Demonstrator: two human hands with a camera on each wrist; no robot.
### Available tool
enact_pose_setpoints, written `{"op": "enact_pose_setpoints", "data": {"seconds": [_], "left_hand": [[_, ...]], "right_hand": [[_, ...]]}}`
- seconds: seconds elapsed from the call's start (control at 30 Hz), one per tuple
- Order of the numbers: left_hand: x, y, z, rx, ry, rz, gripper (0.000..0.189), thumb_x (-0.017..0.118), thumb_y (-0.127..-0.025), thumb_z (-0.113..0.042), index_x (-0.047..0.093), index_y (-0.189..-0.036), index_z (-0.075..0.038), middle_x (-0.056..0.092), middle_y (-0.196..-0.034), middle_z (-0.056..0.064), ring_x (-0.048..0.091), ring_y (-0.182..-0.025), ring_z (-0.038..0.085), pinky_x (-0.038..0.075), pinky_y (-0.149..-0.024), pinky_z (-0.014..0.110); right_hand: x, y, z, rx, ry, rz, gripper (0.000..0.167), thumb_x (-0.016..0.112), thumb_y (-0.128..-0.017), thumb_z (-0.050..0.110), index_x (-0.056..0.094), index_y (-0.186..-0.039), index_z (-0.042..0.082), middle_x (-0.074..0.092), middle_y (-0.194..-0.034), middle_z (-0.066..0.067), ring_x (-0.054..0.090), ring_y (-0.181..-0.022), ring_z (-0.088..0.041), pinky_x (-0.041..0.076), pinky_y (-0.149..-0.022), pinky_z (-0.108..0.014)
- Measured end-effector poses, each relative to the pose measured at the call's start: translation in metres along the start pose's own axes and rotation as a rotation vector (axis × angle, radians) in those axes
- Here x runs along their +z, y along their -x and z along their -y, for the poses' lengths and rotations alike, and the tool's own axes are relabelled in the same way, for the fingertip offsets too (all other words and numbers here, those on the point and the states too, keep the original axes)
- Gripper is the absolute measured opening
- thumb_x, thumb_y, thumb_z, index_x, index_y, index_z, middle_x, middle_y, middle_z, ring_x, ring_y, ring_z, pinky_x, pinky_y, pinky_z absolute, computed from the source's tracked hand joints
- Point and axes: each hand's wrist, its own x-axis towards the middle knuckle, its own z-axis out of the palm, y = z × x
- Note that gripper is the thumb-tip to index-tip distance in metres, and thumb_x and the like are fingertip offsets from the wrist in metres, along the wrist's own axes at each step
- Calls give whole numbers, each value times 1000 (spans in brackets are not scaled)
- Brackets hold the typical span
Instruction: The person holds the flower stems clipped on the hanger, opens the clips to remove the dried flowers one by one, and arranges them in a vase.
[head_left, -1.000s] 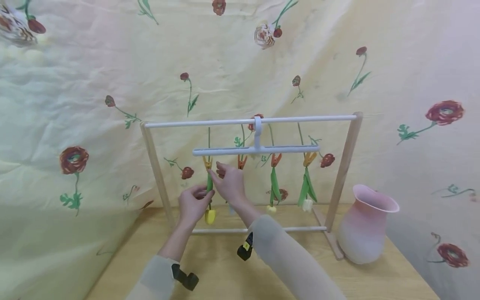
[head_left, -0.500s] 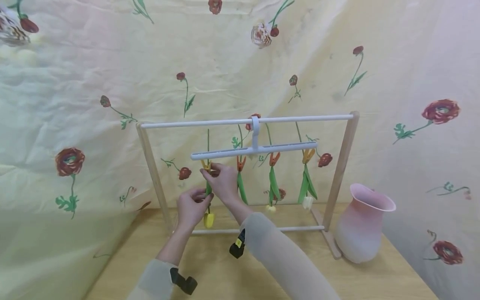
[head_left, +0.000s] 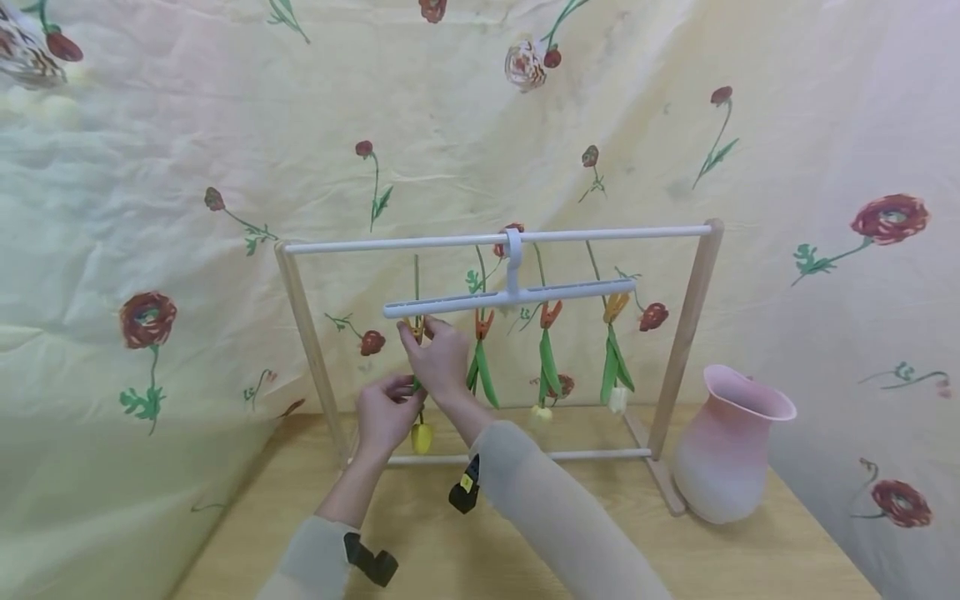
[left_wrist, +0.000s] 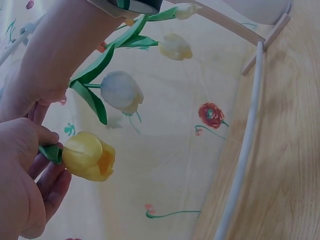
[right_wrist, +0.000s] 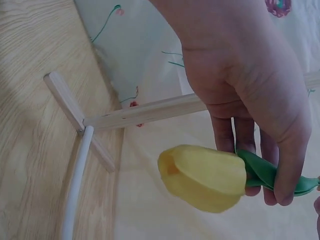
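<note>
A yellow tulip (head_left: 422,437) hangs head down from the left end of a white hanger (head_left: 450,302). My left hand (head_left: 385,414) grips its stem and green leaf just above the bloom; the left wrist view shows the yellow bloom (left_wrist: 90,156) beyond the fingertips. Above it, my right hand (head_left: 442,357) pinches the yellow clothespin (head_left: 413,327) under the hanger, thumb and finger on either side. In the right wrist view, the left hand (right_wrist: 250,85) holds the tulip (right_wrist: 205,177) by its leaves, while only a fingertip of the right hand shows at the edge.
The hanger hooks over the top bar (head_left: 390,244) of a wooden rack. Orange and yellow clothespins hold more tulips, including a white one (head_left: 618,400) at the right end. A pink and white vase (head_left: 723,467) stands right of the rack on the wooden table (head_left: 525,533).
My right hand has moved left and up from beside the stem to the yellow clothespin. The hanger's left end has dipped and its right end risen. My left hand keeps its hold.
</note>
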Motion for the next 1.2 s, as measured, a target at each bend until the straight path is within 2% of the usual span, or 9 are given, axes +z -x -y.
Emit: {"op": "enact_pose_setpoints", "data": {"seconds": [0.13, 0.3, 0.47, 0.57, 0.67, 0.8, 0.93, 1.07, 1.2], "left_hand": [[1, 1, -1, 17, -7, -13, 16, 79, -88, -5, 80, -100, 5, 81, -90, 22, 79, -71, 28, 62, -63, 25], [2, 5, 0, 28, -3, -11, 14, 79, -87, -5, 81, -98, 3, 81, -89, 21, 76, -66, 23, 57, -59, 20], [-1, 16, 8, 4, 1, 21, 13, 80, -89, -4, 80, -100, 3, 81, -92, 21, 76, -68, 18, 58, -61, 19], [-9, 26, 18, 5, -27, 38, 16, 81, -91, -7, 79, -103, 3, 82, -94, 20, 78, -69, 19, 60, -61, 20], [-25, 40, 29, 14, -114, 33, 16, 83, -90, -9, 80, -104, -1, 82, -95, 17, 78, -69, 19, 60, -60, 20], [-54, 60, 40, 13, -268, 45, 19, 85, -88, -12, 80, -104, -3, 82, -94, 15, 76, -70, 19, 60, -61, 22], [-83, 74, 44, -21, -389, 148, 21, 85, -88, -14, 80, -105, -3, 82, -92, 11, 74, -71, 15, 60, -61, 24], [-110, 86, 41, -119, -500, 290, 17, 84, -86, -13, 80, -102, -8, 80, -86, 1, 70, -69, 12, 57, -60, 27], [-130, 93, 36, -166, -613, 425, 14, 89, -80, -10, 79, -89, -14, 75, -77, -6, 67, -68, 11, 58, -65, 33]], "right_hand": [[2, 0, 0, -15, 21, -11, 46, 73, -101, 34, 55, -67, 9, 50, -57, -2, 41, -52, -9, 28, -51, -16], [2, 4, 3, -22, 18, -23, 47, 68, -105, 33, 51, -67, 10, 33, -59, 6, 25, -49, -4, 19, -47, -16], [0, 5, 8, -32, -7, -26, 48, 63, -108, 33, 53, -69, 9, 35, -59, 4, 26, -49, -4, 20, -46, -16], [-1, 5, 11, -54, 6, -30, 44, 63, -108, 33, 60, -73, 5, 53, -61, -5, 32, -50, -7, 26, -49, -16], [0, 4, 12, -76, 27, -22, 38, 64, -107, 31, 72, -85, 2, 75, -81, -15, 48, -56, -12, 42, -55, -17], [2, 3, 13, -77, 36, -9, 36, 65, -107, 32, 78, -103, -1, 81, -104, -19, 64, -66, -18, 54, -64, -21], [1, 0, 13, -64, 17, -9, 39, 65, -107, 33, 78, -108, -4, 81, -108, -23, 52, -55, -12, 43, -54, -16], [2, 2, 10, -54, 7, 18, 40, 65, -107, 34, 75, -90, -1, 72, -76, -16, 33, -51, -5, 30, -49, -14], [3, 3, 9, -22, -14, 45, 47, 66, -106, 37, 56, -70, 9, 42, -60, -2, 30, -52, -4, 25, -49, -14]]}}
